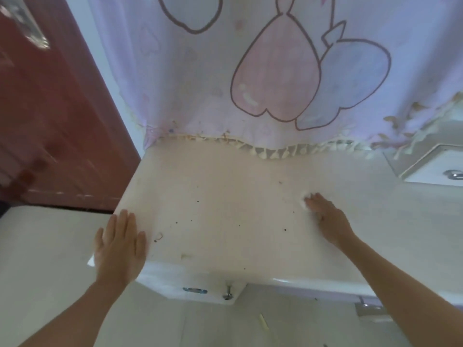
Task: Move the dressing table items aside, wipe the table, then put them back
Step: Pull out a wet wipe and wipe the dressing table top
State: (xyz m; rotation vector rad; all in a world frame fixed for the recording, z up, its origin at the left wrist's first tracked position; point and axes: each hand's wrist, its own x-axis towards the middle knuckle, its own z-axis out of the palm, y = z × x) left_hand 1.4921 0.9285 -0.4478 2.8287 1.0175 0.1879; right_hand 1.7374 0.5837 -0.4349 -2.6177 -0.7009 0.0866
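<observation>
The left hand [120, 246] lies flat on the front left corner of the table [225, 196], fingers straight and released, holding nothing. The right hand [325, 214] reaches forward palm-down, outstretched fingers [313, 200] pressing a small white wad [302, 203] onto the speckled tabletop.

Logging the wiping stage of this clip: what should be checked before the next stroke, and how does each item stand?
1. Wipe under right hand: ok, a small white wad shows at the fingertips.
2. Left hand flat on the table at its left edge: ok.
3. Specks gone: not ok, several show.
4. Cloth fringe off the back edge: cannot tell.
5. Wipe damp: cannot tell.
</observation>
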